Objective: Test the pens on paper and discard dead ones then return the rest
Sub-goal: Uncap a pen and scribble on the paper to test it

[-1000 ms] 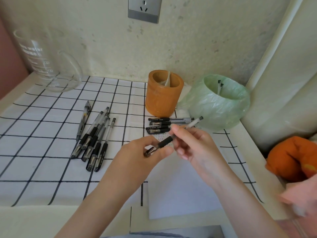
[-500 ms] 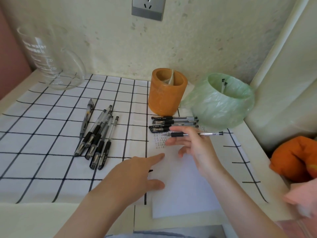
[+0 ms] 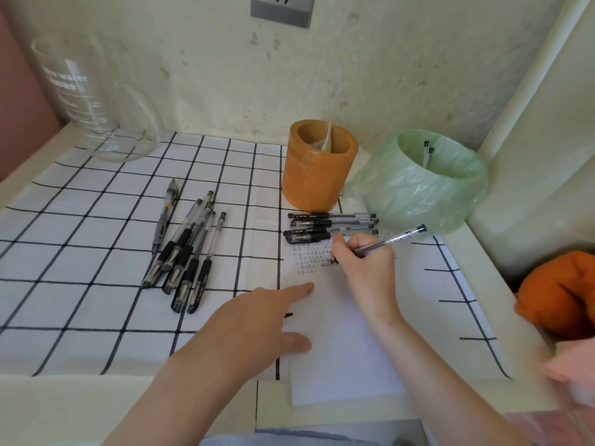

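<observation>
My right hand (image 3: 363,268) grips a clear plastic pen (image 3: 396,239) in a writing hold. The fingers are curled round the barrel low down and the tip is set on the white sheet of paper (image 3: 347,365), at the rows of small inked marks near its top. The barrel slants up and away to the right over my knuckles. My right forearm crosses the sheet from its lower right corner.

My left hand (image 3: 257,320) lies palm down on the sheet's left edge. The fingers are straight, the forefinger reaches toward the marks and the thumb is spread out sideways onto the paper.

Four capped black pens (image 3: 331,225) lie side by side along the top edge of the sheet. Beyond them stand a round orange pen holder (image 3: 318,169) and a bin lined with a pale green plastic bag (image 3: 425,194), with two pens (image 3: 427,152) inside the bin. Left of the sheet, on the white black-checked cloth (image 3: 80,300), lies a bunch of uncapped pens (image 3: 186,259). Far beyond its left side stands a clear glass beaker (image 3: 96,101).
</observation>
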`<action>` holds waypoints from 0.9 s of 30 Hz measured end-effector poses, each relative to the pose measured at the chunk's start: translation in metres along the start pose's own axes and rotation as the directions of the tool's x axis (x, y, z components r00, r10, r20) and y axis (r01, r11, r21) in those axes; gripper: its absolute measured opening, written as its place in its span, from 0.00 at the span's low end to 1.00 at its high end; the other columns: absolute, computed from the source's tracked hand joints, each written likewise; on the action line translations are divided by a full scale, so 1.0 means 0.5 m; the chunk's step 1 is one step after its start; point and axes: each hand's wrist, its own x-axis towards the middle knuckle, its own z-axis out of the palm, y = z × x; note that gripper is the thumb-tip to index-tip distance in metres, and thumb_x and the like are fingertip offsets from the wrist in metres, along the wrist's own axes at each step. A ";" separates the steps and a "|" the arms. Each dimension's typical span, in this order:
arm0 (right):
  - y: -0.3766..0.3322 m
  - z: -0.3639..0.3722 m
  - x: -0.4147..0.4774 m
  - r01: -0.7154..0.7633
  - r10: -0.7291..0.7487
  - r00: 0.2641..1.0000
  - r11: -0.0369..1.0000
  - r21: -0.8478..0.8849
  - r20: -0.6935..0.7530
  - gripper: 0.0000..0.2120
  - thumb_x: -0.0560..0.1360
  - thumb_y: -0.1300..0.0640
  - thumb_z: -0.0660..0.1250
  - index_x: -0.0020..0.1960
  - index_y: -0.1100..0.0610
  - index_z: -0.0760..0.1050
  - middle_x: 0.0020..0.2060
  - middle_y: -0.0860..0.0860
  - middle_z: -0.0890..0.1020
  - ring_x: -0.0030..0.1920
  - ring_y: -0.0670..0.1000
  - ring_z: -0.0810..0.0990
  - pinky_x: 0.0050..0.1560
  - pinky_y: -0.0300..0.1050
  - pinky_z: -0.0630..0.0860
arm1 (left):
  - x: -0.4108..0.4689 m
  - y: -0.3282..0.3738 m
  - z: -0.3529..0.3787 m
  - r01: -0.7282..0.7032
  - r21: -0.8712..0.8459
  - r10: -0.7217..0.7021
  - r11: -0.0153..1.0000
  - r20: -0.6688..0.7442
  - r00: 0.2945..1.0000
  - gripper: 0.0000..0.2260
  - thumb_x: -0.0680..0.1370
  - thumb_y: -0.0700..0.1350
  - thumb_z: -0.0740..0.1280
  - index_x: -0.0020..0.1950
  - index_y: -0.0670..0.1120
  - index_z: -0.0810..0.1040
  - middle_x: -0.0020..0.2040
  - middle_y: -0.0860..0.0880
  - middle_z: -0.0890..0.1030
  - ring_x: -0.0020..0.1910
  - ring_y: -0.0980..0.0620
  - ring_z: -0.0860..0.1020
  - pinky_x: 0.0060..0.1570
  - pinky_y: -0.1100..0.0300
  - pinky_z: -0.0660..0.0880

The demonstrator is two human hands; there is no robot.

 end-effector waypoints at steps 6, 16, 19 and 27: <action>0.003 0.001 0.001 0.028 -0.027 1.000 0.999 -0.040 0.014 0.16 0.72 0.64 0.67 0.31 0.71 0.65 0.25 0.62 0.67 0.30 0.49 0.64 0.31 0.40 0.62 | 0.001 0.002 -0.001 -0.003 -0.001 0.003 1.000 0.001 1.000 0.31 0.74 0.56 0.66 0.72 0.67 0.53 0.64 0.54 0.72 0.57 0.55 0.73 0.47 0.65 0.67; 0.006 0.002 0.001 0.067 -0.065 0.997 0.996 -0.055 0.028 0.19 0.72 0.65 0.67 0.27 0.63 0.62 0.20 0.45 0.62 0.26 0.43 0.58 0.27 0.34 0.58 | 0.003 0.004 -0.001 -0.001 0.014 0.000 1.000 0.014 1.000 0.31 0.74 0.56 0.66 0.72 0.67 0.52 0.63 0.52 0.72 0.57 0.54 0.73 0.49 0.64 0.68; 0.007 0.002 0.000 0.069 -0.067 0.997 0.996 -0.049 0.027 0.20 0.72 0.65 0.67 0.27 0.57 0.60 0.19 0.46 0.61 0.26 0.44 0.57 0.27 0.34 0.57 | 0.003 0.004 -0.001 0.001 0.017 -0.001 1.000 0.014 1.000 0.31 0.74 0.56 0.66 0.72 0.67 0.52 0.63 0.52 0.73 0.57 0.55 0.73 0.49 0.64 0.68; 0.003 0.001 0.000 0.056 -0.055 0.998 0.998 -0.035 0.028 0.19 0.72 0.65 0.66 0.28 0.59 0.61 0.20 0.45 0.60 0.27 0.44 0.57 0.27 0.34 0.57 | 0.002 0.003 -0.004 -0.001 0.007 0.001 1.000 0.015 1.000 0.31 0.74 0.55 0.66 0.72 0.66 0.53 0.63 0.53 0.73 0.56 0.56 0.73 0.47 0.64 0.68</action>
